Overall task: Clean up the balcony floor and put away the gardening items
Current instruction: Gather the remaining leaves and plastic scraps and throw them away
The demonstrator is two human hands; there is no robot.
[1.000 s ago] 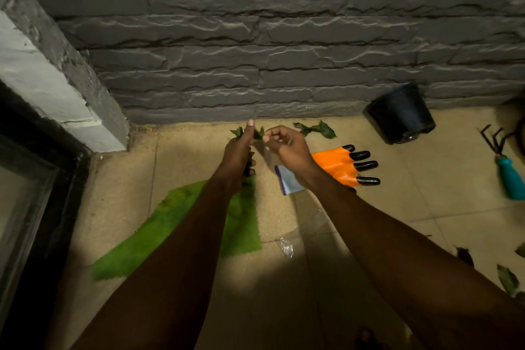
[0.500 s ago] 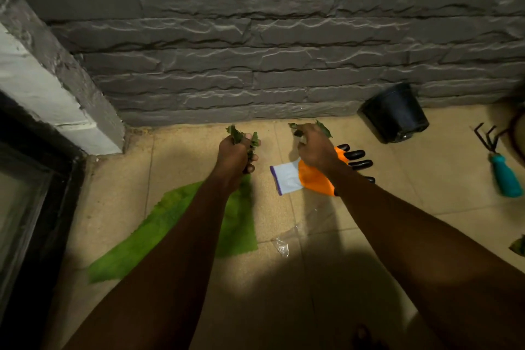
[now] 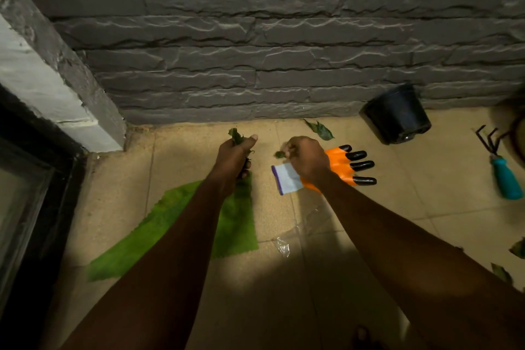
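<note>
My left hand (image 3: 231,158) is closed around a bunch of green leaves (image 3: 236,136) that stick out above the fist. My right hand (image 3: 306,159) pinches a small leaf (image 3: 279,154) between its fingertips, just right of the left hand. Under the right hand lies an orange gardening glove (image 3: 342,163) with black claw tips and a white cuff. A loose leaf (image 3: 321,129) lies on the tiled floor by the wall, just beyond the right hand. A green mat piece (image 3: 170,224) lies under my left forearm.
A black plastic pot (image 3: 397,113) lies tipped against the grey stone wall. A teal-handled hand rake (image 3: 501,170) lies at the right edge. More leaves (image 3: 518,247) are at the lower right. A scrap of clear plastic (image 3: 282,246) lies on the tiles. A dark door frame (image 3: 42,179) is at left.
My right hand reached to the leaves by the wall, then drew back toward the left hand holding a small leaf. One leaf stays by the wall. The left hand kept its bunch.
</note>
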